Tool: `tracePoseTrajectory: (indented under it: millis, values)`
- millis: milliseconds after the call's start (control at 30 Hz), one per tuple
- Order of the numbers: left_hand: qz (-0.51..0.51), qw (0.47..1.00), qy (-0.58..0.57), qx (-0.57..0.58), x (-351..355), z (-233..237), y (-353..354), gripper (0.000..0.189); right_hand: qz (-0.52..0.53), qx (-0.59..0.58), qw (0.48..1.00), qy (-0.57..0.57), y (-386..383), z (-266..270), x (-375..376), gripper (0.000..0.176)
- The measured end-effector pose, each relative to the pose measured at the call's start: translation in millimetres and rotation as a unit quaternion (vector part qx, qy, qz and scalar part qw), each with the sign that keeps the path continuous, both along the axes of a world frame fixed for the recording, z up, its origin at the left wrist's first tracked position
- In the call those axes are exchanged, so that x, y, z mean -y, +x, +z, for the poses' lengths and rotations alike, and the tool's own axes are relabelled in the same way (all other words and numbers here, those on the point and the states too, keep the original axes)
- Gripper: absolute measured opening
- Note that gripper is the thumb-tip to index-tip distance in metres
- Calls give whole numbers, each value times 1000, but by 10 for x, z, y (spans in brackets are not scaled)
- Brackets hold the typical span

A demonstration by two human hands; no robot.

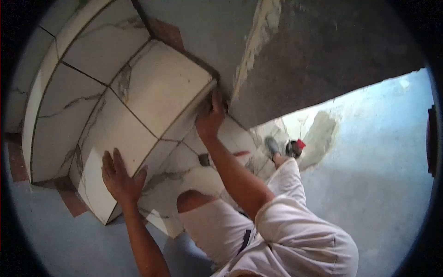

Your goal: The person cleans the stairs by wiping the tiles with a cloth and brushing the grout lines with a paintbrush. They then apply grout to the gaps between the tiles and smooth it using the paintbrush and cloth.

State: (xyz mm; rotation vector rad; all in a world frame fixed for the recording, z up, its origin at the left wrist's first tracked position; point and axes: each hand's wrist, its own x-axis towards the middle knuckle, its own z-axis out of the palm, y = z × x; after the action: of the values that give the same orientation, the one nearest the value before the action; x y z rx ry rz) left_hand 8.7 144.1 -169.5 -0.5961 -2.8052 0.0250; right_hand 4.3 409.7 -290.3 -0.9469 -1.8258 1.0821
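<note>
My left hand [122,177] lies on the white marble-patterned step tile [113,138] near its front edge, fingers stretched out and thumb over the edge. Toward the far end of the same step, my right hand [211,117] rests against the front riser tile [187,117], its fingers extended up to the corner by the wall. Neither hand holds anything that I can see. Below my right forearm lies a tool with a dark flat blade [204,159]; a red piece [242,153], perhaps its handle, shows on the forearm's other side.
More tiled steps [87,92] rise at the left, with dark joints between tiles. A dark grey wall [323,55] stands beyond the right hand. Near my shoe [272,145] sits a dark round container with something red [295,147]. A bluish wall [378,138] is at the right.
</note>
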Motion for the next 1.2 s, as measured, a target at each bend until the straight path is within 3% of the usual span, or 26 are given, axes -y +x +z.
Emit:
tracePoseTrajectory:
  millis: [133, 200, 333, 400, 533, 600, 633, 700, 833, 900, 1033, 1100, 1200]
  values:
    - [11, 1000, -6, 18, -7, -11, -7, 94, 14, -77, 994, -77, -50, 288, -8, 43]
    - [9, 1000, 2, 12, -14, 8, -10, 94, -4, -121, 992, 21, -66, 487, 9, 44]
    - [5, 1000, -4, 19, 40, -4, -6, 95, -6, -52, 998, 38, -13, 229, 14, 45]
    - [6, 1000, 7, 4, 8, -14, 5, 96, -5, -104, 993, -62, -102, 431, 9, 45]
    - [17, 1000, 4, 19, -18, 15, 5, 96, 35, -94, 994, -38, 21, 33, -36, 45]
    - [10, 1000, -5, 11, 8, 4, -5, 96, 33, -39, 984, -171, -5, -170, -46, 45]
    - [11, 1000, -6, 12, 5, 7, -10, 96, 34, -37, 984, -172, -30, -50, -33, 45]
    - [10, 1000, 3, 18, -1, 8, -3, 96, 15, -90, 995, -30, -64, 313, 15, 43]
    - [10, 1000, 14, 9, -32, 4, -7, 96, -4, -82, 996, -18, -45, -161, 11, 44]
    - [4, 1000, -8, 15, -3, 17, -10, 95, 20, 42, 966, -253, -13, -399, 0, 47]
    - [7, 1000, 6, 9, -13, 12, -10, 95, -8, 11, 970, -241, -131, -655, -17, 42]
    - [-3, 1000, 1, 9, 20, -14, -9, 95, -37, -70, 977, -195, -198, -618, -26, 42]
    - [2, 1000, -1, 3, -32, 23, 7, 94, 7, -37, 966, -257, -53, -515, -36, 46]
